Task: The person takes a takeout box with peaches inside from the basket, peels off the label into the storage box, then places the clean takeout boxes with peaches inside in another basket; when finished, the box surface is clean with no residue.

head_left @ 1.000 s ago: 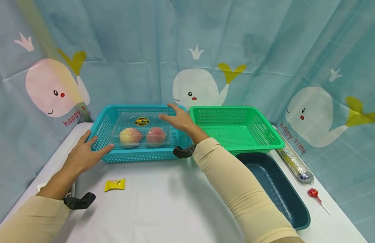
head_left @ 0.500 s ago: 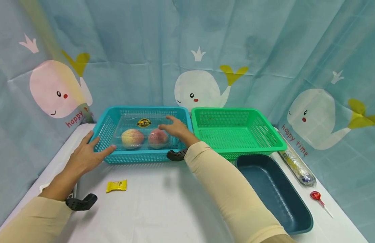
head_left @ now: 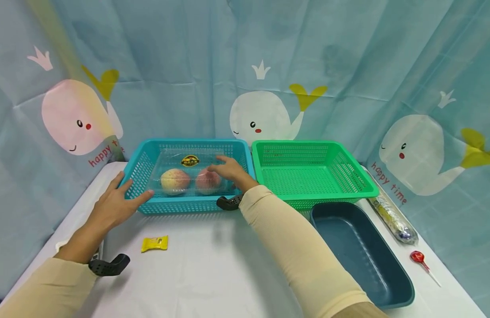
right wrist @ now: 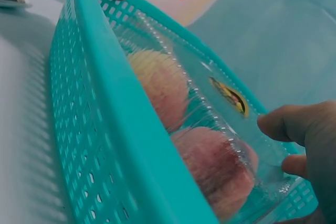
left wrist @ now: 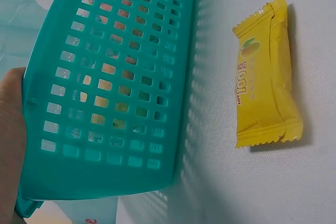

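A clear plastic box (head_left: pixel 189 176) with a round label lies in the blue basket (head_left: pixel 177 205), slightly tilted. Two peaches show inside it, a yellowish peach (head_left: pixel 175 181) and a redder peach (head_left: pixel 208 181). My right hand (head_left: pixel 233 170) is over the box's right end, fingers loosely bent; in the right wrist view two fingertips are close to the lid, and contact is unclear. My left hand (head_left: pixel 117 204) rests at the basket's front left corner, fingers spread along the left rim and thumb by the front rim. On the cloth in front lies a yellow wrapped candy (left wrist: pixel 265 77).
A green basket (head_left: pixel 316 195) stands right of the blue one. In front of it sits a dark blue tray (head_left: pixel 404 282). Along the right edge lie a clear-wrapped long package (head_left: pixel 393 216) and a red lollipop (head_left: pixel 417 257). A whale-print curtain (head_left: pixel 181 101) hangs behind.
My right hand has moved down and slightly left, from above the basket's right rim to the box's right end. The left hand keeps its place at the basket corner. The view has shifted slightly.
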`<move>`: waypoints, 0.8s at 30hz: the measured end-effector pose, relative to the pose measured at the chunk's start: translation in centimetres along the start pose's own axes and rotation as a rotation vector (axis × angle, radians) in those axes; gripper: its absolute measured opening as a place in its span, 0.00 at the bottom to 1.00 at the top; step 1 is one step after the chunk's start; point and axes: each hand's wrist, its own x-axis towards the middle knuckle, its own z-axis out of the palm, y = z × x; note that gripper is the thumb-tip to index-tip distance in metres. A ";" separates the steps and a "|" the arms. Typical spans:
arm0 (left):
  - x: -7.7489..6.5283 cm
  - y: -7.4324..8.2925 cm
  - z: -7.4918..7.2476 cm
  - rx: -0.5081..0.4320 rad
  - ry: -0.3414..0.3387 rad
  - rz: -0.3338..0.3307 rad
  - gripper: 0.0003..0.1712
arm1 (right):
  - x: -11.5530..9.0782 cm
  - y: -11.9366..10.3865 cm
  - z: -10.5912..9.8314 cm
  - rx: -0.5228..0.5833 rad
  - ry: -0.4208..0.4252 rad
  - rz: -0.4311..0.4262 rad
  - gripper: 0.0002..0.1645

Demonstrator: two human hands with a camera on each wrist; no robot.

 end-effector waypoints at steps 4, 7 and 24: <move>-0.1 0.1 0.1 -0.004 -0.005 -0.002 0.59 | 0.1 0.2 0.3 0.097 0.040 0.020 0.36; -0.1 0.1 0.1 -0.001 0.002 -0.003 0.59 | 0.0 0.2 0.5 0.183 0.083 0.007 0.33; -0.1 0.0 0.1 0.007 0.000 -0.012 0.59 | -2.7 -1.5 0.1 0.526 0.117 -0.151 0.26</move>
